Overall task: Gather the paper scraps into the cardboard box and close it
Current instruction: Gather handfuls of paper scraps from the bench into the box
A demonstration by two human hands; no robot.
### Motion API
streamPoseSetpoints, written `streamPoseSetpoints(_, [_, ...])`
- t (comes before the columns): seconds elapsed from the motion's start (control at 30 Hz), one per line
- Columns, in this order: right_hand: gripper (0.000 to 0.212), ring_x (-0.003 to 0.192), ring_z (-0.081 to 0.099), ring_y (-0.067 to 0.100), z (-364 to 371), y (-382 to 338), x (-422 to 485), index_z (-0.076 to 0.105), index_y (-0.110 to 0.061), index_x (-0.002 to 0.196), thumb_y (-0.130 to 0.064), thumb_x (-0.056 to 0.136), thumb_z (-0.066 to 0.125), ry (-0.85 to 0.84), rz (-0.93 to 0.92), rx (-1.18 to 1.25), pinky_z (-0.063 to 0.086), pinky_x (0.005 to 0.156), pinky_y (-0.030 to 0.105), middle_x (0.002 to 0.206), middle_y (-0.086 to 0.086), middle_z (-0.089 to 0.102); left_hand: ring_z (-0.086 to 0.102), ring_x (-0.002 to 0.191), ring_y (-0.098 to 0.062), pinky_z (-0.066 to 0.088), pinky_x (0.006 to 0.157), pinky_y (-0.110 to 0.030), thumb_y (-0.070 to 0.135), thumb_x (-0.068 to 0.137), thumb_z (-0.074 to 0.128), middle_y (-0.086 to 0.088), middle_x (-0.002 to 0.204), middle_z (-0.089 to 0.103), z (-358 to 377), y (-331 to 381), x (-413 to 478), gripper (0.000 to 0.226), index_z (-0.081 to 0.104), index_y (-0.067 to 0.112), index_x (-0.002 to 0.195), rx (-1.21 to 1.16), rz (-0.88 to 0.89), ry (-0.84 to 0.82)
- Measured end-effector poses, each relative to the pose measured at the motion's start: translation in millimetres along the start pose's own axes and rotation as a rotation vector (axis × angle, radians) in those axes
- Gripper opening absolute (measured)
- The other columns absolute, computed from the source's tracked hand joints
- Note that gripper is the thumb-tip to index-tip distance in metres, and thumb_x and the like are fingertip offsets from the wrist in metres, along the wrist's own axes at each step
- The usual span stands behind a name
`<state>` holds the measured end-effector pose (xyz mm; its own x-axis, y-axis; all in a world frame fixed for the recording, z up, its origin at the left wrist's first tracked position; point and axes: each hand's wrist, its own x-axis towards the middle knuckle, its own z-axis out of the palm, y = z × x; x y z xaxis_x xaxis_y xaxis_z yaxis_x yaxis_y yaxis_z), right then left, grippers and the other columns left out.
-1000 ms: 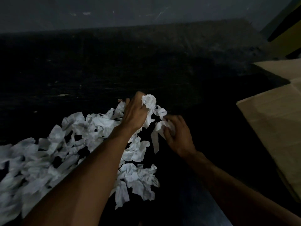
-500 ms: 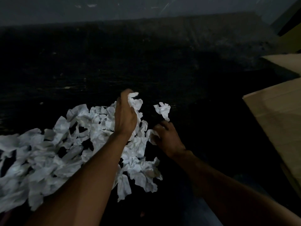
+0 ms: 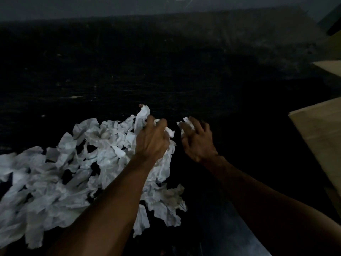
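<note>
A spread of crumpled white paper scraps [image 3: 60,174] covers the dark surface from the left edge to the centre. My left hand [image 3: 152,140] is at the pile's right end, closed on a bunch of scraps, one strip [image 3: 142,115] sticking up past its fingers. Just right of it, my right hand [image 3: 196,139] curls over a small separate scrap [image 3: 187,121]. The cardboard box [image 3: 321,137] lies at the right edge, only its flaps and side showing; both hands are well left of it.
The dark, scuffed surface [image 3: 166,74] stretches back to a grey wall [image 3: 147,6]. A second cardboard flap [image 3: 330,66] shows at the upper right. A paler strip of floor [image 3: 227,235] runs along the bottom centre.
My right hand has moved forward from the pile's edge onto the stray scrap that lay apart. My left hand has stayed closed on its bunch of scraps.
</note>
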<state>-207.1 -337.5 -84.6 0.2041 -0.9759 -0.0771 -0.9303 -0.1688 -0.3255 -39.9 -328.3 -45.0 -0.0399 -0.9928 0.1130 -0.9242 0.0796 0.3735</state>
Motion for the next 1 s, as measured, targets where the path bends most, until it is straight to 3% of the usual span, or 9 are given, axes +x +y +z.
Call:
streamPoseSetpoints(0.1, [0.041,0.124,0.046,0.028,9.7,6.0,1.5,0.067,-0.016,0.115,-0.041,0.092,0.043,0.178,-0.139,0.051,0.037,0.102,0.051,0.125,0.005,0.059,0.06,0.079,-0.033,0.038,0.055,-0.029,0.045,0.083,0.042,-0.016,0.117,0.048,11.9,-1.5,-1.4,0.041,0.054,0.012,0.102,0.044,-0.032,0.009])
streamPoseSetpoints(0.2, [0.02,0.102,0.051,0.028,7.9,3.2,2.2,0.066,-0.01,0.097,-0.022,0.081,0.064,0.437,-0.172,0.226,0.041,0.091,0.037,0.105,0.002,0.055,0.059,0.091,-0.03,0.041,0.063,-0.031,0.062,0.085,0.047,-0.014,0.122,0.046,18.2,-2.4,0.8,0.054,0.058,0.013,0.102,0.065,-0.056,-0.041])
streamPoseSetpoints(0.37, [0.042,0.107,0.048,0.03,1.5,7.4,4.2,0.062,-0.011,0.121,-0.019,0.082,0.074,0.2,0.071,0.361,0.039,0.089,0.031,0.116,0.011,0.059,0.06,0.095,-0.031,0.046,0.072,-0.036,0.033,0.095,0.049,-0.012,0.115,0.054,19.3,-8.6,3.2,0.025,0.057,0.018,0.113,-0.069,0.063,-0.094])
streamPoseSetpoints(0.43, [0.044,0.11,0.049,0.025,-5.0,8.3,4.8,0.063,-0.014,0.124,-0.02,0.082,0.073,0.181,0.083,0.378,0.04,0.092,0.028,0.121,0.009,0.057,0.059,0.107,-0.03,0.049,0.086,-0.039,0.032,0.094,0.051,-0.012,0.121,0.057,16.0,-10.2,2.9,0.037,0.051,0.023,0.13,-0.155,0.095,-0.104])
streamPoseSetpoints(0.5, [0.031,0.106,0.053,0.017,-14.0,8.4,3.2,0.07,-0.013,0.11,-0.017,0.08,0.075,0.179,0.094,0.441,0.04,0.088,0.021,0.119,0.006,0.057,0.057,0.114,-0.027,0.042,0.098,-0.036,0.032,0.094,0.055,-0.014,0.122,0.06,8.1,-6.1,1.4,0.057,0.033,0.027,0.146,-0.22,0.092,-0.105])
streamPoseSetpoints(0.6, [0.011,0.09,0.066,0.012,-26.0,10.4,-5.5,0.073,-0.017,0.091,-0.017,0.08,0.074,0.123,0.124,0.544,0.049,0.077,0.022,0.097,-0.001,0.069,0.065,0.092,-0.026,0.043,0.093,-0.033,0.035,0.089,0.063,-0.015,0.101,0.068,-3.9,-0.3,-0.2,0.078,0.017,0.021,0.151,-0.299,0.03,-0.09])
streamPoseSetpoints(0.77, [0.039,0.1,0.066,0.004,-51.5,10.1,-18.8,0.07,-0.025,0.114,-0.028,0.076,0.08,0.184,0.213,0.828,0.052,0.093,0.027,0.109,-0.008,0.071,0.065,0.099,-0.017,0.043,0.082,-0.017,0.051,0.081,0.068,-0.005,0.106,0.071,-31.3,3.9,0.2,0.059,0.057,0.019,0.13,-0.292,0.065,-0.002])
streamPoseSetpoints(0.9, [0.05,0.105,0.063,-0.002,-97.4,-1.7,-29.0,0.068,-0.026,0.118,-0.037,0.071,0.084,0.223,0.109,0.949,0.049,0.095,0.021,0.114,-0.008,0.069,0.06,0.107,-0.003,0.042,0.086,-0.01,0.058,0.07,0.073,0.004,0.115,0.068,-68.1,19.7,-9.8,0.063,0.063,0.025,0.123,-0.421,0.026,0.072])
streamPoseSetpoints(1.0, [0.056,0.106,0.06,-0.006,-129.5,-10.1,-38.1,0.067,-0.026,0.121,-0.04,0.069,0.084,0.245,0.033,0.939,0.045,0.095,0.014,0.116,-0.011,0.067,0.057,0.108,0.002,0.04,0.09,-0.005,0.049,0.068,0.078,0.009,0.116,0.066,-96.4,34.3,-23.8,0.06,0.066,0.021,0.12,-0.475,0.043,0.159])
